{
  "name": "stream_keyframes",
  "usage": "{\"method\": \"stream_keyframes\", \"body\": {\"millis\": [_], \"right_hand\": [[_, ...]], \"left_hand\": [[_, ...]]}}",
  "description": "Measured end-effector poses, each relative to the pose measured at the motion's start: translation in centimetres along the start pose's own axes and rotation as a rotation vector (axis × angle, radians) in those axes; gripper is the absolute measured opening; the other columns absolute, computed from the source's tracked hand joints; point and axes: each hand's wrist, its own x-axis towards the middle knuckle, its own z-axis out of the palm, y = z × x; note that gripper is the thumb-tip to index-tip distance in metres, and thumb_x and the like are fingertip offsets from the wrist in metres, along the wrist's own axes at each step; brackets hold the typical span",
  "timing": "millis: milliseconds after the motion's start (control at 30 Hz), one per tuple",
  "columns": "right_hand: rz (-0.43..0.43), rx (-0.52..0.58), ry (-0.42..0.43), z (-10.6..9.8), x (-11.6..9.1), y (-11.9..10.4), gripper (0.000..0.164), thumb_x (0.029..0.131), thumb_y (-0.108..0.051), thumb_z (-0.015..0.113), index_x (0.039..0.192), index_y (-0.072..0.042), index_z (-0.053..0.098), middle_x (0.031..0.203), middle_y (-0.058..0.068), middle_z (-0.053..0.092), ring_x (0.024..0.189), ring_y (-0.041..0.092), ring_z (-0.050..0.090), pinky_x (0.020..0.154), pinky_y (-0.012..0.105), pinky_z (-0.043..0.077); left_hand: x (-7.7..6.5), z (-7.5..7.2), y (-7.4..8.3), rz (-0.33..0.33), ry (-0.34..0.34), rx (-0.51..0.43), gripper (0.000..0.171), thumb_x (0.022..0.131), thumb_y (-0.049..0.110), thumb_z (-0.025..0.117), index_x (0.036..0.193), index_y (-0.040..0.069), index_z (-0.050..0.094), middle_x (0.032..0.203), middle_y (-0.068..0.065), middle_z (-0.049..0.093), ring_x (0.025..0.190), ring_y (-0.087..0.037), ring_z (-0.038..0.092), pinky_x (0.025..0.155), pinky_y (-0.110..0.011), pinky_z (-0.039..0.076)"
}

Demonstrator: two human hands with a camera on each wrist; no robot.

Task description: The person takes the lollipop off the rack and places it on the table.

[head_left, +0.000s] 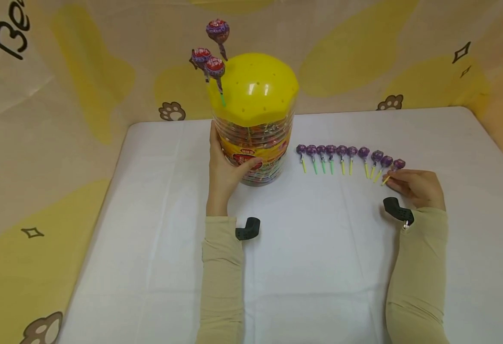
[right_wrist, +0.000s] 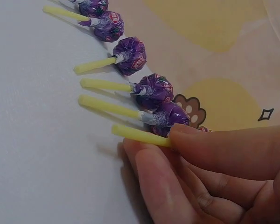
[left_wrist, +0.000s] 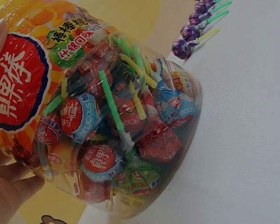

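My left hand (head_left: 223,179) grips the side of a big clear plastic jar (head_left: 277,131), its thumb across the label. Wrapped lollipops with green and yellow sticks fill the jar (left_wrist: 116,154) in the left wrist view. On top is a yellow domed lid (head_left: 255,88) dotted with small holes; three lollipops (head_left: 215,68) stick up at its left side. Over at the right end of a row of purple-wrapped lollipops (head_left: 341,152), my right hand (head_left: 419,186) pinches the last lollipop (right_wrist: 140,135) by its yellow stick. Its head is mostly hidden behind the thumb in the right wrist view.
A white cloth-covered table (head_left: 311,267) lies under everything. Behind and to the left hangs a cream and yellow patterned curtain (head_left: 354,57). Black wrist-camera mounts (head_left: 248,229) sit on both sleeves. Several purple lollipops lie close beside the right fingers.
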Motion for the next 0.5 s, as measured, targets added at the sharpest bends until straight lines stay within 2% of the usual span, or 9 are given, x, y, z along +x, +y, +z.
{"method": "stream_keyframes", "body": {"millis": [233, 400, 500], "right_hand": [[-0.013, -0.069, 0.065, 0.14, 0.35, 0.24, 0.021, 0.085, -0.001, 0.068, 0.067, -0.013, 0.072, 0.072, -0.001, 0.069, 0.065, 0.012, 0.068, 0.064, 0.022, 0.056], [-0.035, -0.15, 0.137, 0.36, 0.57, 0.46, 0.016, 0.078, -0.008, 0.076, 0.066, -0.017, 0.072, 0.072, -0.004, 0.068, 0.065, 0.01, 0.068, 0.065, 0.021, 0.056], [-0.05, -0.172, 0.151, 0.47, 0.66, 0.49, 0.015, 0.076, -0.009, 0.078, 0.065, -0.017, 0.072, 0.071, -0.005, 0.067, 0.064, 0.009, 0.068, 0.065, 0.02, 0.056]], "left_hand": [[0.03, -0.01, -0.01, 0.007, 0.002, 0.006, 0.114, 0.073, 0.027, 0.083, 0.152, 0.02, 0.002, 0.154, 0.0, 0.019, 0.138, -0.013, 0.024, 0.114, -0.032, 0.019], [0.03, 0.0, -0.01, 0.001, 0.001, 0.007, 0.114, 0.073, 0.028, 0.083, 0.152, 0.02, 0.002, 0.154, 0.0, 0.019, 0.138, -0.013, 0.024, 0.114, -0.033, 0.02], [0.04, 0.0, -0.02, -0.005, 0.001, 0.006, 0.113, 0.073, 0.028, 0.082, 0.152, 0.02, 0.002, 0.154, 0.0, 0.019, 0.138, -0.013, 0.024, 0.114, -0.033, 0.02]]}}
